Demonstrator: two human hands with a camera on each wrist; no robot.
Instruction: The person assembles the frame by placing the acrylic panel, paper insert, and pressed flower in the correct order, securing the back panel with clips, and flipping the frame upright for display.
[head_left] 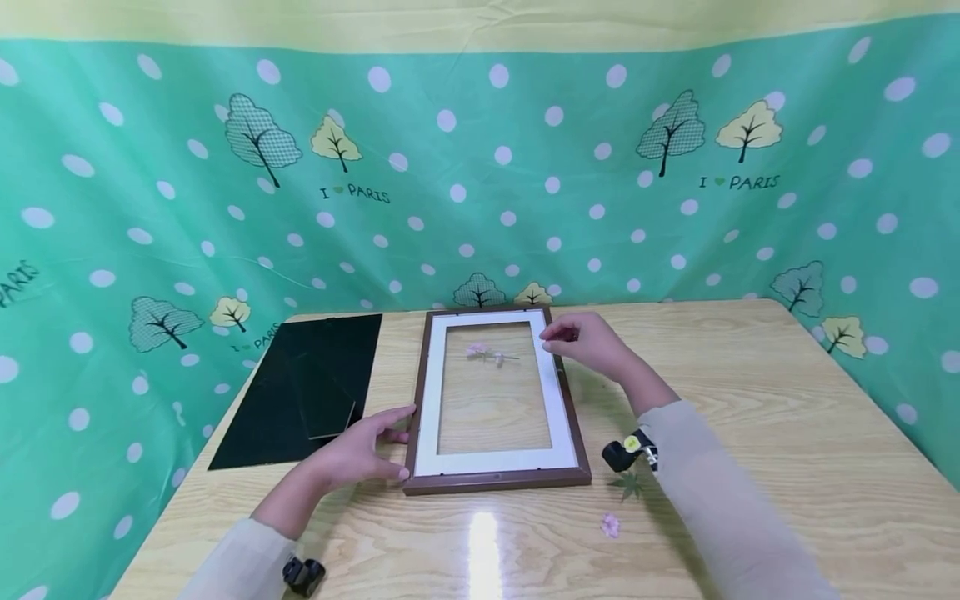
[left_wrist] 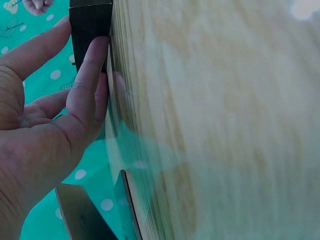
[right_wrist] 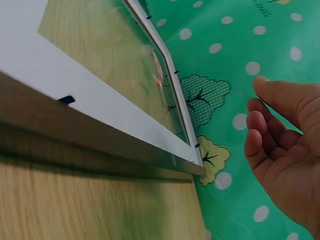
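Note:
A brown picture frame (head_left: 498, 482) with a white mat (head_left: 432, 392) lies on the wooden table. Within the mat's opening lies a small pink flower sprig (head_left: 480, 352). Against the frame's left side rests my left hand (head_left: 360, 448), its fingers spread and touching the outer edge; the left wrist view shows the fingertips on the dark side of the frame. Over the frame's upper right side hovers my right hand (head_left: 592, 342). Its fingers are loosely bent with the thumb close to the forefinger, and nothing shows between them in the right wrist view.
Left of the frame lies a black backing board (head_left: 300, 358) with a stand flap. A green leaf (head_left: 628, 486) and a loose pink flower (head_left: 610, 525) lie near the right forearm. A green patterned cloth (head_left: 480, 225) hangs behind the table.

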